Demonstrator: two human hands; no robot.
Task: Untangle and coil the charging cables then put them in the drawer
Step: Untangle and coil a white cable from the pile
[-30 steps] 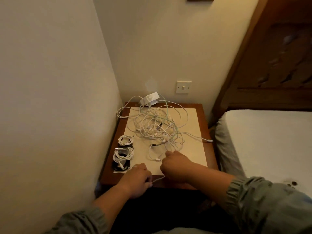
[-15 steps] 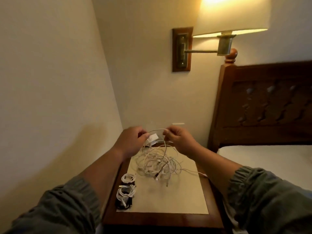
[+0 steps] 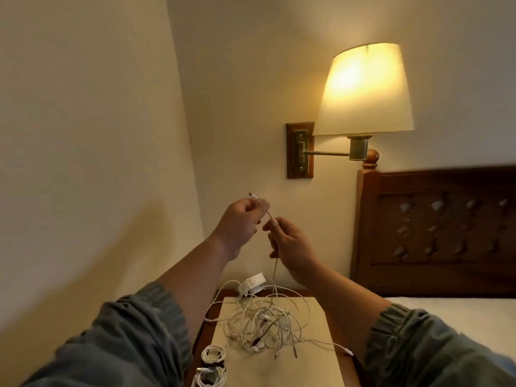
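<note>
Step in hand: untangling, by my reading; one cable (image 3: 275, 270) is drawn up out of the heap, its coiling not yet begun.
Left hand (image 3: 240, 222): centre of the frame, raised, closed in a pinch on the cable just behind its plug (image 3: 252, 196), which sticks out toward the upper left.
Right hand (image 3: 290, 241): just right of the left one and a little lower, fingers curled loosely round the same cable, which runs taut between the two hands.
Cable's run: from the right hand it drops straight down into the tangle (image 3: 265, 328).
Tangle: lower centre, on a pale mat (image 3: 321, 367) on the bedside table, with a white charger block (image 3: 252, 283) at its far edge.
Done already: two coiled cables (image 3: 210, 364) lie at the mat's left edge, bottom of the frame.
Drawer: not visible.
Next move calls for: feeding the cable upward through the right hand so that its length slips free of the other loops without dragging the heap, then winding it.
</note>
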